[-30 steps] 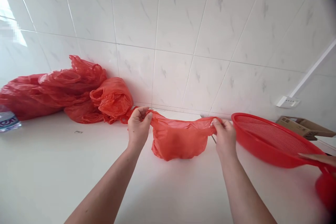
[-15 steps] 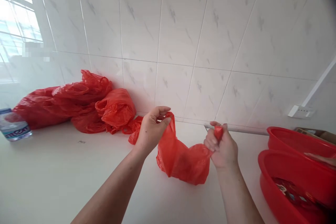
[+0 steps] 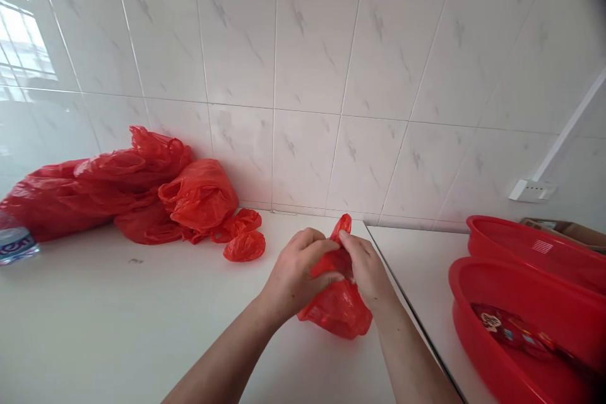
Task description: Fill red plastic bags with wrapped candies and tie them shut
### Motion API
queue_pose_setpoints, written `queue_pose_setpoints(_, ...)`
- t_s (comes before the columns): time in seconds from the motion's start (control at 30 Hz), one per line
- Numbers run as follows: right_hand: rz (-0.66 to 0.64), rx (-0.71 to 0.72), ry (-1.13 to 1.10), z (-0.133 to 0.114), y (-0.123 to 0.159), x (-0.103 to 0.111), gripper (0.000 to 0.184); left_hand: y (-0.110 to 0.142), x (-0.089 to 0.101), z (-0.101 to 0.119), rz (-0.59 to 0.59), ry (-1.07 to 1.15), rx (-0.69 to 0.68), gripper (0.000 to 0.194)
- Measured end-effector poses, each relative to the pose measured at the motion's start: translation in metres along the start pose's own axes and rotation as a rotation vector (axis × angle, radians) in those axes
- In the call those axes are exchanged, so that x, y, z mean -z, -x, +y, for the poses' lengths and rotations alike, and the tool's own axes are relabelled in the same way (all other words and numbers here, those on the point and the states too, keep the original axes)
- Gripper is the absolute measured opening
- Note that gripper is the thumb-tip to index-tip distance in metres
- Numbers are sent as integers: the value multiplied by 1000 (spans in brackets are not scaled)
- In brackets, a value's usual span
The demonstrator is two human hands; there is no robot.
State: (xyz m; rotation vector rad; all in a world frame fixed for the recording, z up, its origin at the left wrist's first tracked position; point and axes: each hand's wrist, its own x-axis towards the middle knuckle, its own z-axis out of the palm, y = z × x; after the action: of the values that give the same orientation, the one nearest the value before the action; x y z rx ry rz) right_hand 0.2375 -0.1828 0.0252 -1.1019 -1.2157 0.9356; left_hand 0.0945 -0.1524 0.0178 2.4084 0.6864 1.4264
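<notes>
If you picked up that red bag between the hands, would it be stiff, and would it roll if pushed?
The red bag would probably feel floppy: its thin film wrinkles around the left hand and right hand. Its lumpy, creased shape suggests it wouldn't roll easily. The shiny film might be slightly slippery.

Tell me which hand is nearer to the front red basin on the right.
The right hand. It holds the red bag, left of the front red basin and apart from it; the left hand is at the bag too, farther left.
</notes>
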Motion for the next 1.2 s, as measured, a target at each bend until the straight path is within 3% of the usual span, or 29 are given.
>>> queue_pose_setpoints(0.13, -91, 10, 84, -3, -1, 9, 45, 7, -7, -8, -42, 3, 47, 12)
queue_pose_setpoints(0.3, -335, 12, 129, -8, -2, 25, 33, 6, -5, -13, 58, 211, 323, 13)
queue_pose_setpoints(0.4, -405, 44, 128, -8, -2, 30, 34, 6, -6, -18, -5, 385, 472, 18)
queue_pose_setpoints(0.47, -389, 49, 180, -7, -1, 29, 34, 7, -7, -21, -13, 397, 535, 20)
queue_pose_setpoints(0.57, -334, 20, 259, -3, -2, 24, 17, 6, -8, -20, 32, 343, 576, 21)
queue_pose_setpoints(0.67, -143, 31, 372, 6, -6, 18, 30, 6, -8, -16, 29, 338, 600, 21)
queue_pose_setpoints(0.77, 49, 34, 507, 12, -10, 13, 31, 7, -10, -13, -19, 381, 598, 21)
queue_pose_setpoints(0.83, 41, 9, 491, 10, -10, 12, 31, 7, -11, -13, -25, 368, 589, 20)
queue_pose_setpoints(0.93, -77, -31, 311, 5, -9, 16, 31, 9, -9, -14, -24, 249, 585, 19)
queue_pose_setpoints(1.07, -127, -96, 52, 17, -18, 26, 25, 13, 0, -11, -89, 52, 435, 15)
queue_pose_setpoints(1.2, 96, -105, 182, 61, -40, 41, 24, 29, 8, -4, -306, -51, 285, 17)
